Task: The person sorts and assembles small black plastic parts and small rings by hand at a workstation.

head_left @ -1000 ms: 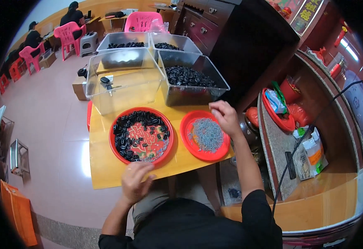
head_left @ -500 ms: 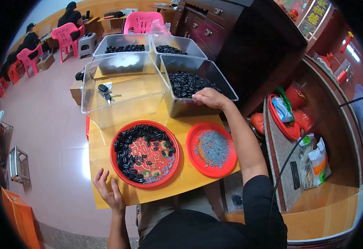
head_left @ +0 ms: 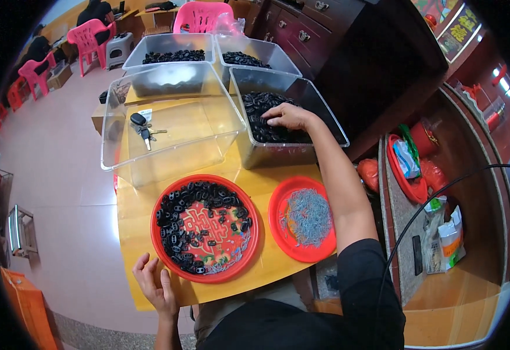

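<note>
My right hand is inside the clear plastic bin at the right, over a heap of small black oval plastic parts. Its visible fingers are a little apart, with nothing seen between them. Beside the lower left rim of a red round tray, my left hand is open, fingers spread and holding nothing. Similar black pieces lie round that tray's left and far sides, with a few thin metal pins near its lower right. A smaller red plate holds many thin silvery pins.
An open clear bin stands at the left, with keys showing in its area. Two more bins with black parts stand behind. A dark cabinet and shelf flank the right; a black cable hangs there. People sit at far-left tables.
My right hand has gone from the bin's near rim farther in over the black parts, and its fingers have loosened. The left hand stays by the tray. The view has shifted slightly.
</note>
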{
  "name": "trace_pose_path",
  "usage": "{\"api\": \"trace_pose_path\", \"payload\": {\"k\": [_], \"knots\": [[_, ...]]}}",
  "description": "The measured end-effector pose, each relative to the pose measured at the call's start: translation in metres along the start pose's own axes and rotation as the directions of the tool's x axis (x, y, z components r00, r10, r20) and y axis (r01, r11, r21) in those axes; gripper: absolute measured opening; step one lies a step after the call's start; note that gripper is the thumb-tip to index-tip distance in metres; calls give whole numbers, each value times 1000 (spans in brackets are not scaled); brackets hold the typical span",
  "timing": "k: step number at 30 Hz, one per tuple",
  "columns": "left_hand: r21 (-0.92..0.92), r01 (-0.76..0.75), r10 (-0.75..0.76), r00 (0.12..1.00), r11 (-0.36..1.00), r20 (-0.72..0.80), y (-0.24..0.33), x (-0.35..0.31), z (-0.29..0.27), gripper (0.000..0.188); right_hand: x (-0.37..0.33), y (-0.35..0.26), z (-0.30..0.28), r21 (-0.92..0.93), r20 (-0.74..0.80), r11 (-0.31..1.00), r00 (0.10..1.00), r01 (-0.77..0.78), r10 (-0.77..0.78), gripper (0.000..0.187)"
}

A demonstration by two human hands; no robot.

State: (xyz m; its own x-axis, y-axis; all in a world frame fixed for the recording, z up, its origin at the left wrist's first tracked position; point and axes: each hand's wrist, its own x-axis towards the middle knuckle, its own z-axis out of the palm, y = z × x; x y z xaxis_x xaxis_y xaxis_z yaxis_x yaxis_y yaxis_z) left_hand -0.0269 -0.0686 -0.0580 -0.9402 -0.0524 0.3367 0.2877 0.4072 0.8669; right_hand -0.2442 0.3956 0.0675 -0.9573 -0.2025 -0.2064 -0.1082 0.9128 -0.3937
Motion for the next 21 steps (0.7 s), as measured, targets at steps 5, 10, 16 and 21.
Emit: {"api": "trace_pose_path", "payload": {"k": [5, 10, 16, 21], "knots": [[10, -6, 5, 999, 1000, 44, 3, 2, 0, 19, 11, 24, -4, 334, -85, 913, 957, -236, 279, 35], [20, -5, 3, 998, 1000, 60, 3, 2, -1, 18, -22, 7, -25, 436, -227, 856, 886, -279, 405, 36], [-86, 19, -15, 999, 996, 43, 2, 0, -4, 15, -58, 22, -18, 166, -90, 973, 980, -159, 175, 28], [-157, -23, 25, 1000, 987, 7, -11, 1, 0, 12, -86, 1, 2, -138, -671, 990, 733, 20, -108, 24]]}}
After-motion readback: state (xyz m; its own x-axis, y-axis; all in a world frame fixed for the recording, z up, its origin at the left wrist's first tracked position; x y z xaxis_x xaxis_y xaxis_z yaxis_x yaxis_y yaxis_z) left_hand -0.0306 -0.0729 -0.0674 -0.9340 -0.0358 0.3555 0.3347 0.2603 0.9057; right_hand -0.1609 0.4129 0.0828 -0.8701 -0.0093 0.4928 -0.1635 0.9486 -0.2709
